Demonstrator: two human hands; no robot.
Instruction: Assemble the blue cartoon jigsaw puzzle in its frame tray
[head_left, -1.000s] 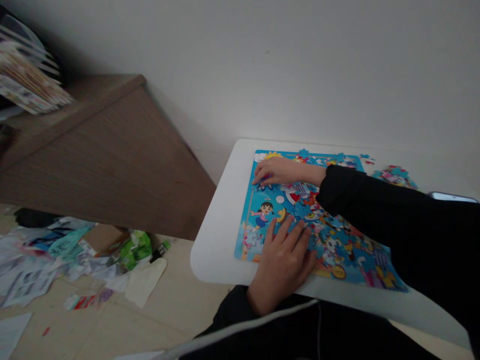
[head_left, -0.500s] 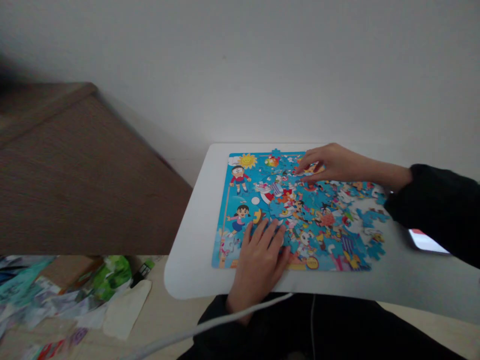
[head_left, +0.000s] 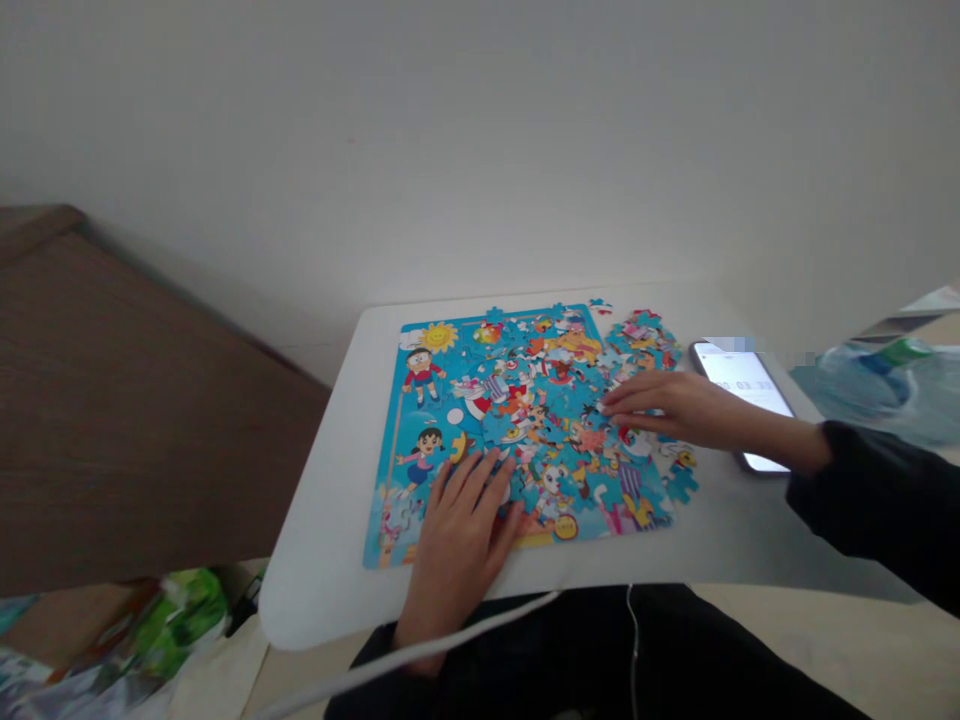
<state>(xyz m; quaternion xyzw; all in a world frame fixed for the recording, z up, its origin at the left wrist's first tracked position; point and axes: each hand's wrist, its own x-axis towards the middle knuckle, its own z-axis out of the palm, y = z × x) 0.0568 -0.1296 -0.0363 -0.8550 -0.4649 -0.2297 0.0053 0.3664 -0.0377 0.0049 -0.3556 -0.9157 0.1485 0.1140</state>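
A blue cartoon jigsaw puzzle (head_left: 386, 450) lies on the white table, with many loose pieces heaped over its middle and right part. My left hand (head_left: 466, 520) rests flat on the puzzle's lower left, fingers spread, covering part of the picture. Over the right side of the puzzle, my right hand (head_left: 667, 402) has its thumb and fingertips pinched together at a small pale puzzle piece (head_left: 602, 407), mostly hidden by the fingers. More puzzle pieces (head_left: 643, 330) are piled off the board's upper right, and others (head_left: 682, 470) lie beyond its right edge.
A phone (head_left: 757, 400) with a lit timer screen lies on the white table (head_left: 315, 510), right of the puzzle, partly behind my right forearm. A white cable (head_left: 450, 643) crosses before my lap. A brown wooden cabinet (head_left: 150, 420) stands left; plastic bags (head_left: 180, 620) lie on the floor.
My right hand has moved from the upper part of the puzzle down toward its right side, fingers now closer together. My left hand stays on the board. The view has turned right, showing the phone.
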